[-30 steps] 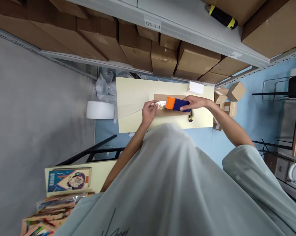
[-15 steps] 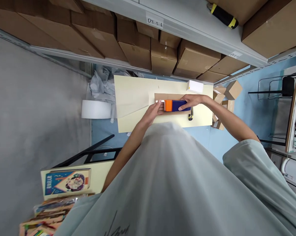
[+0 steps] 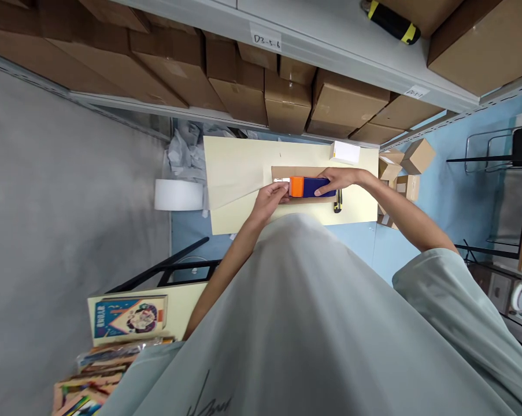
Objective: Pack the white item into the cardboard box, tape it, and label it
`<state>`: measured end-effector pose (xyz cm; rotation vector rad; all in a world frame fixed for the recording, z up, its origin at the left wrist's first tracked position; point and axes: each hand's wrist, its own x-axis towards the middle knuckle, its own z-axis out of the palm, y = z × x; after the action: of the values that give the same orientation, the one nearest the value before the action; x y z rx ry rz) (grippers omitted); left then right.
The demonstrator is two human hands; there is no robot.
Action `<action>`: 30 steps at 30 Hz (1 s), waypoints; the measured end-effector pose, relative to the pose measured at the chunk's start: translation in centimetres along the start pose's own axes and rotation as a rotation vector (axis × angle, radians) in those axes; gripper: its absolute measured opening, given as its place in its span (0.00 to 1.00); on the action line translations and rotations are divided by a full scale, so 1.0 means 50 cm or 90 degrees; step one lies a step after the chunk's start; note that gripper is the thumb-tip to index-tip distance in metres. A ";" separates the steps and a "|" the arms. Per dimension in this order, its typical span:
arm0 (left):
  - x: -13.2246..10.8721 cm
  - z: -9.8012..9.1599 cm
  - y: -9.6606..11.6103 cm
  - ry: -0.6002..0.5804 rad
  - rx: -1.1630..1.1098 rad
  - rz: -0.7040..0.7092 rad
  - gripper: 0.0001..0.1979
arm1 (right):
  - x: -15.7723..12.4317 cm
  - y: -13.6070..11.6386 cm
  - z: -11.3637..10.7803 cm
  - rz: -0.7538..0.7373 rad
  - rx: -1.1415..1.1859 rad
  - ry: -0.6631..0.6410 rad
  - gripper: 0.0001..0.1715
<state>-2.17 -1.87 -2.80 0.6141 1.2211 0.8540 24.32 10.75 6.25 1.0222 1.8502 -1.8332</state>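
An orange and dark blue box (image 3: 311, 187) lies lengthwise above a flat brown cardboard piece (image 3: 297, 171) on the cream tabletop (image 3: 234, 167). My right hand (image 3: 341, 177) grips its dark blue right end, thumb across the top. At the orange left end, my left hand (image 3: 268, 199) has its thumb and fingers closed on a whitish part of the box; its exact shape is too small to make out. A black and yellow utility knife (image 3: 338, 201) rests just below my right hand, beside the cardboard. Above that hand sits a small white box (image 3: 344, 152).
A shelf (image 3: 313, 49) with several cardboard boxes (image 3: 287, 104) overhangs the table's far side. Left of the table are a white roll (image 3: 179, 195) and crumpled wrapping (image 3: 185, 147). Small cartons (image 3: 410, 164) are piled at the right. A book (image 3: 130, 316) lies at lower left.
My left thumb and fingers have closed at the box's left end, where the fingers were straighter before. My right hand keeps its grip. The whole view has shifted slightly.
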 end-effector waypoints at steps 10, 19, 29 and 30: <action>0.006 0.013 -0.004 0.089 0.122 0.071 0.12 | -0.009 -0.025 0.010 0.020 -0.031 0.019 0.39; -0.023 -0.027 0.035 0.054 0.123 0.063 0.15 | -0.044 -0.098 0.032 0.092 -0.040 0.000 0.39; -0.041 -0.104 0.086 0.020 0.170 0.094 0.19 | -0.086 -0.149 0.027 0.126 -0.061 0.029 0.41; -0.036 -0.120 0.087 0.037 0.173 0.096 0.18 | -0.092 -0.147 0.021 0.138 -0.070 0.033 0.42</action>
<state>-9.16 -1.18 0.13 0.9156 1.3690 0.8415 22.16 9.29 14.58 1.1886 1.7685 -1.5779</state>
